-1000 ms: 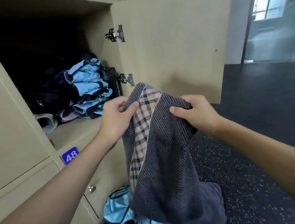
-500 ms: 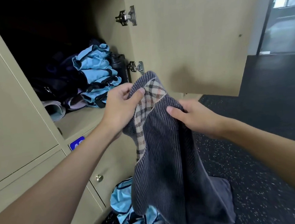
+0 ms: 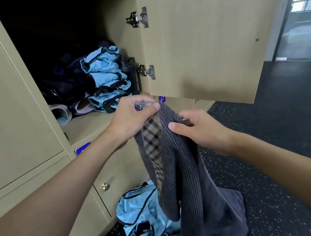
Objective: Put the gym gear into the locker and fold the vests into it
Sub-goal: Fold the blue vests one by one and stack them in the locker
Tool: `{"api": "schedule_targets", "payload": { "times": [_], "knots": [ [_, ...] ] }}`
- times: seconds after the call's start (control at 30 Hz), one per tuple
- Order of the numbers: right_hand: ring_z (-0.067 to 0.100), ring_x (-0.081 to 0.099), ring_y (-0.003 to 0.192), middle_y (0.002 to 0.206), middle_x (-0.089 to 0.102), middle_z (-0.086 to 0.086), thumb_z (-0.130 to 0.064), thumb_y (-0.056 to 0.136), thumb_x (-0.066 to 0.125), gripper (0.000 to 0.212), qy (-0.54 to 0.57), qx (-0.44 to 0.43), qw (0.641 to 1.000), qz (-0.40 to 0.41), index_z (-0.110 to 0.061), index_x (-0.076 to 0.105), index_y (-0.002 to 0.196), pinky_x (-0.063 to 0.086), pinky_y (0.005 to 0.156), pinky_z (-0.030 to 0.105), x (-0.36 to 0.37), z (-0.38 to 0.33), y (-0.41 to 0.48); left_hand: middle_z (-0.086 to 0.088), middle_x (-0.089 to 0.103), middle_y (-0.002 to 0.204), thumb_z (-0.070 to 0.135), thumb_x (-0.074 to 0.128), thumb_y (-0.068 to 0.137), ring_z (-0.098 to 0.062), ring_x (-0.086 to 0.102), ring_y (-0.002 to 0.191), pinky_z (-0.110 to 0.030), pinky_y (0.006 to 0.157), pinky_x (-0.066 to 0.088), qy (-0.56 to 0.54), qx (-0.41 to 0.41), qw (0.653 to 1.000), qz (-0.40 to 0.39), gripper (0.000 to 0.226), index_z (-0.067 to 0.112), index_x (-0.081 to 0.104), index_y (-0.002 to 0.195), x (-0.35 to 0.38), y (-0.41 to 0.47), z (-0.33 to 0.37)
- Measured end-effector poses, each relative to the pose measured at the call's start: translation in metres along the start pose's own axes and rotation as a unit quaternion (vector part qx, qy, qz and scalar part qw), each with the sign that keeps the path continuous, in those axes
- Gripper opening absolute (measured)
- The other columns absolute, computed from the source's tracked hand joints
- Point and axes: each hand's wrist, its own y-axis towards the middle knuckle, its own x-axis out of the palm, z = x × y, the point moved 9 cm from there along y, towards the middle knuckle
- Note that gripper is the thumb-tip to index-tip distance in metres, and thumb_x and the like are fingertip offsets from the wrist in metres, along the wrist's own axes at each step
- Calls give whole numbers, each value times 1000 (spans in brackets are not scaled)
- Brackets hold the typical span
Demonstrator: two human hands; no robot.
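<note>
Both hands up in front of the open locker [image 3: 87, 127], sharing one piece of gym gear: a grey ribbed towel [image 3: 181, 168] with a checked band. Left hand [image 3: 132, 120] clenched on the top edge, thumb pressing the fabric against the fingers, likely to fix a corner while the cloth gets gathered. Right hand [image 3: 199, 131] just beside it, grip closed on the adjacent bunch of the same edge, thumb on top. Held high so the length hangs free and straight, lower end draping down onto the heap on the floor [image 3: 286, 162]. Under it, loose blue vests [image 3: 140, 209] crumpled near the base of the lockers, apparently not yet folded. Inside the locker, folded blue vests [image 3: 106, 80] stacked toward the right side, a dark bottle [image 3: 131, 74] upright between that stack and the hinge side, dark items and a rolled pale mat [image 3: 61, 114] further left. Bare shelf at the front, probably room enough for the towel. Door [image 3: 209, 37] swung wide to the right, out of the way. Judged partly done.
</note>
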Motion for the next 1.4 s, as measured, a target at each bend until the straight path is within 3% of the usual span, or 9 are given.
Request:
{"api": "schedule_targets", "payload": {
  "times": [0.2, 0.37, 0.5, 0.63, 0.73, 0.9, 1.13, 1.27, 1.4],
  "knots": [
    [7, 54, 64, 75, 60, 1, -20, 93, 67, 23, -61, 61, 995, -41, 2, 62, 89, 42, 54, 15, -4, 17, -7, 6, 69, 89, 22, 67, 92, -9, 62, 85, -39, 91, 54, 108, -33, 982, 154, 13, 24, 68, 79, -49, 6, -23],
    [9, 53, 68, 76, 59, 4, -15, 93, 66, 18, -31, 36, 998, -31, -1, 61, 83, 41, 60, 24, -2, 4, -5, 9, 65, 123, 33, 67, 92, 3, 60, 108, -10, 93, 43, 148, -1, 974, -170, 42, 24, 60, 133, 31, -12, -11],
    [12, 57, 73, 83, 68, 12, -14, 94, 65, 17, -7, 37, 999, -35, 2, 65, 88, 46, 67, 28, -3, 1, -5, -2, 70, 79, 13, 63, 95, 0, 59, 64, -16, 63, 47, 72, 7, 980, -188, 13, 4, 72, 94, 39, -12, -5],
    [25, 68, 94, 104, 73, 17, -22, 92, 68, 23, -8, 67, 996, -58, -2, 67, 104, 52, 89, 39, -7, 11, -8, 3, 63, 73, 18, 63, 97, -2, 51, 61, -19, 60, 41, 140, 49, 989, -4, 17, 15, 69, 81, 0, 5, 4],
    [18, 60, 75, 84, 68, 7, -27, 93, 67, 30, -90, 79, 990, -81, 3, 63, 93, 44, 70, 32, -8, 16, -11, 5, 62, 73, 22, 62, 96, -9, 54, 66, -26, 64, 43, 172, 28, 980, 98, 17, 14, 68, 83, -26, 10, -7],
    [10, 52, 68, 79, 59, 5, -18, 102, 52, 19, -9, 41, 999, 15, -5, 57, 89, 39, 60, 24, -20, -1, -8, 3, 55, 119, 38, 65, 90, -12, 53, 115, -32, 102, 42, 239, 37, 970, -16, 36, 28, 60, 124, 12, -3, -18],
    [11, 60, 68, 75, 67, 1, -15, 103, 49, 22, 94, 38, 991, 85, -10, 61, 86, 46, 70, 29, -38, -4, -12, -3, 70, 95, 21, 83, 78, -8, 65, 81, -23, 79, 55, 33, -54, 966, -249, 29, 15, 62, 98, 77, -44, -25],
    [23, 63, 83, 102, 69, 26, -15, 104, 47, 24, 120, 42, 986, 112, 3, 62, 101, 47, 80, 38, -48, -1, -14, 0, 71, 81, 4, 78, 82, -7, 65, 74, -28, 78, 55, 44, -50, 977, -205, 16, 15, 66, 79, 82, -49, -34],
    [9, 63, 72, 81, 66, 3, -15, 104, 47, 23, 35, 46, 987, 152, -9, 60, 87, 47, 67, 23, -67, 0, -17, -1, 67, 79, 3, 67, 91, -9, 63, 74, -26, 77, 52, 53, -20, 991, -118, 18, 14, 63, 77, 69, -41, -28]
  ]
}}
